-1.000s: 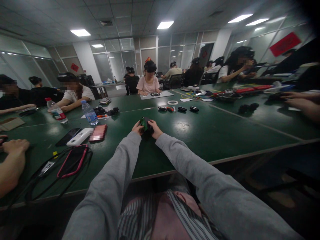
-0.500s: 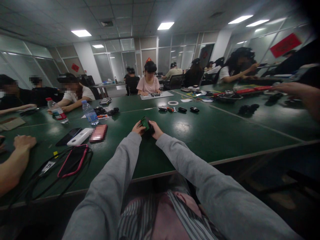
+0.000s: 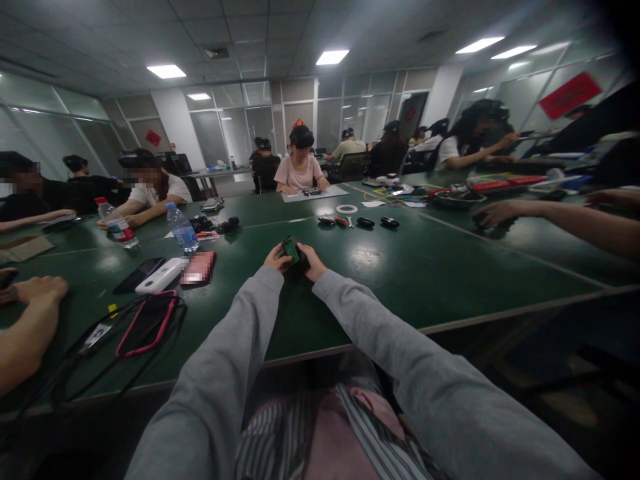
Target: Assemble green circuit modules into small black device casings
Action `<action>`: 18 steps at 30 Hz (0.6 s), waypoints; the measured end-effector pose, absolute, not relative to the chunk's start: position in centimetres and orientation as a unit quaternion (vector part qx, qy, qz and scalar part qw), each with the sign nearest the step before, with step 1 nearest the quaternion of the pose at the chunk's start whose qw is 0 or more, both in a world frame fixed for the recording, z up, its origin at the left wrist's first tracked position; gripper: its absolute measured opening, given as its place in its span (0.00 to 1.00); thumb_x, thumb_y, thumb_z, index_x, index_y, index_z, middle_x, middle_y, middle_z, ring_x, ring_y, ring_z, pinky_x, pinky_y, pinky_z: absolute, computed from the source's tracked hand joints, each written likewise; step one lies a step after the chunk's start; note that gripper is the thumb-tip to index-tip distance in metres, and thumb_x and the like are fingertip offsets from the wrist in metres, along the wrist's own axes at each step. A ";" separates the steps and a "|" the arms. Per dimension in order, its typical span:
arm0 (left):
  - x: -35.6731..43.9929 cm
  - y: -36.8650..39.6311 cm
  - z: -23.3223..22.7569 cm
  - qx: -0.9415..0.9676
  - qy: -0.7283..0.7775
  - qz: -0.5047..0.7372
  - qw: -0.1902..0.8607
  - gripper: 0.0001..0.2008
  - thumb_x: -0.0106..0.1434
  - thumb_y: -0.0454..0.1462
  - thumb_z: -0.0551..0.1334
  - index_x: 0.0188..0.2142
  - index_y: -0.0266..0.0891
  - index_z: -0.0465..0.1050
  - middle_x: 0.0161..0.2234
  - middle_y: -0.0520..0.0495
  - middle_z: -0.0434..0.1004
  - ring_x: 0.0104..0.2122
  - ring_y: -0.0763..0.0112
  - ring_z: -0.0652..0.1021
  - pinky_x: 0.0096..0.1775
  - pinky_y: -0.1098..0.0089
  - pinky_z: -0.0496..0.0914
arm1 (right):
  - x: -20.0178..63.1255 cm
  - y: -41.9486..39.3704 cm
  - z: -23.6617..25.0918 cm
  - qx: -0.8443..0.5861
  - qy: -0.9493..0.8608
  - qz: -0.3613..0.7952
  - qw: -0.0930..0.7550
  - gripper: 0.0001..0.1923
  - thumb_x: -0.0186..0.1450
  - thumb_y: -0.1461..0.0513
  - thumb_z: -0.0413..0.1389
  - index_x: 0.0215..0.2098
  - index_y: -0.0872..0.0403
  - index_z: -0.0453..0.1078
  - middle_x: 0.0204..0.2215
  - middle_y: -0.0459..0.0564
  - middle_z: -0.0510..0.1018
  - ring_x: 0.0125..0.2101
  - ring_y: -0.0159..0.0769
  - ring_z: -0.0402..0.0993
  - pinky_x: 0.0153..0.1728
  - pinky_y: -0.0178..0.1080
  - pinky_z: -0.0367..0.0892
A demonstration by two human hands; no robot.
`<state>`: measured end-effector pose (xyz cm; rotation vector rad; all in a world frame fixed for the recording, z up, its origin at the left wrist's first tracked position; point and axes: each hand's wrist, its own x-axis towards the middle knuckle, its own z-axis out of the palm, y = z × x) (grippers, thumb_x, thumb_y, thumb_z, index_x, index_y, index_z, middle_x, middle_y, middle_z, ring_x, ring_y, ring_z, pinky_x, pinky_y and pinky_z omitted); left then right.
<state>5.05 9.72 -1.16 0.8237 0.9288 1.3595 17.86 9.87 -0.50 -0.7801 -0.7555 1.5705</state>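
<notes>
I have both hands in view at the near middle of the worktop (image 3: 425,260), gripping a small electronic part between them. The left hand (image 3: 275,259) pinches the green circuit board (image 3: 291,250) by its left edge, a thumb lying over its face. The right hand (image 3: 313,262) is closed around the dark casing (image 3: 301,261) just right of the board; I can't tell from here whether the two pieces are joined. The board is tilted, its green face towards me.

Beyond the board and slightly right, I see a small orange-and-black object (image 3: 341,221) and two black objects (image 3: 365,223), with a white ring (image 3: 347,209) behind them. Left of the board lie a pink phone (image 3: 199,268) and a long white device (image 3: 161,276), and past those, farther from me, stands a blue-capped bottle (image 3: 182,228). Nearer to me and left of the board is a pink-edged phone (image 3: 147,323) among black straps. Well right of the board, a co-worker's hand (image 3: 500,213) rests over something dark, too blurred to name.
</notes>
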 end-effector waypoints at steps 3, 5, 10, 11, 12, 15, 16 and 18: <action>5.0 9.7 -1.1 0.355 0.395 0.591 0.607 0.38 0.43 0.23 0.67 0.54 0.43 0.67 0.46 0.42 0.75 0.36 0.64 0.78 0.38 0.64 0.72 | 17.8 9.8 -0.4 -0.349 -0.297 0.675 0.578 0.18 0.57 0.56 0.59 0.42 0.48 0.58 0.29 0.42 0.70 0.29 0.31 0.70 0.27 0.34 0.68; 5.1 9.6 -1.0 0.347 0.396 0.594 0.608 0.37 0.43 0.22 0.66 0.54 0.42 0.66 0.44 0.42 0.76 0.36 0.65 0.78 0.38 0.64 0.72 | 17.7 9.8 -0.4 -0.356 -0.303 0.669 0.578 0.18 0.58 0.56 0.60 0.42 0.48 0.58 0.30 0.42 0.70 0.28 0.31 0.70 0.26 0.34 0.68; 5.5 9.7 -0.4 0.303 0.396 0.595 0.630 0.35 0.45 0.22 0.63 0.54 0.38 0.67 0.34 0.46 0.78 0.33 0.64 0.78 0.40 0.63 0.72 | 17.5 9.6 -0.4 -0.371 -0.336 0.651 0.571 0.22 0.56 0.57 0.60 0.44 0.47 0.56 0.31 0.43 0.71 0.27 0.31 0.70 0.24 0.33 0.67; 5.6 9.7 -0.3 0.300 0.389 0.594 0.637 0.33 0.46 0.23 0.62 0.53 0.38 0.67 0.32 0.47 0.77 0.33 0.64 0.78 0.40 0.62 0.72 | 17.4 9.4 -0.4 -0.374 -0.347 0.647 0.567 0.22 0.56 0.57 0.60 0.44 0.47 0.55 0.31 0.43 0.71 0.27 0.31 0.70 0.24 0.33 0.67; 5.7 9.8 -0.3 0.299 0.379 0.594 0.644 0.31 0.47 0.24 0.62 0.52 0.37 0.68 0.30 0.47 0.77 0.33 0.64 0.78 0.41 0.62 0.72 | 17.4 9.3 -0.4 -0.376 -0.359 0.643 0.563 0.23 0.56 0.57 0.61 0.44 0.47 0.55 0.30 0.43 0.71 0.26 0.31 0.70 0.24 0.33 0.67; 5.9 9.9 -0.4 0.307 0.337 0.603 0.655 0.24 0.51 0.29 0.63 0.49 0.35 0.70 0.29 0.47 0.76 0.34 0.63 0.78 0.43 0.62 0.72 | 17.3 9.0 -0.4 -0.372 -0.394 0.628 0.558 0.25 0.54 0.56 0.62 0.44 0.47 0.54 0.30 0.42 0.70 0.27 0.31 0.69 0.25 0.33 0.67; 6.0 9.9 -0.5 0.309 0.326 0.606 0.656 0.23 0.51 0.31 0.64 0.49 0.35 0.70 0.30 0.46 0.77 0.35 0.63 0.78 0.43 0.62 0.72 | 17.3 9.0 -0.4 -0.368 -0.404 0.623 0.560 0.26 0.53 0.55 0.62 0.44 0.47 0.54 0.30 0.42 0.69 0.27 0.31 0.69 0.25 0.33 0.67; 6.0 9.9 -0.6 0.311 0.312 0.612 0.656 0.23 0.51 0.34 0.67 0.48 0.35 0.70 0.33 0.44 0.77 0.37 0.63 0.78 0.45 0.62 0.71 | 17.2 9.0 -0.6 -0.360 -0.422 0.613 0.563 0.28 0.50 0.54 0.63 0.44 0.47 0.55 0.30 0.41 0.69 0.28 0.31 0.70 0.27 0.34 0.67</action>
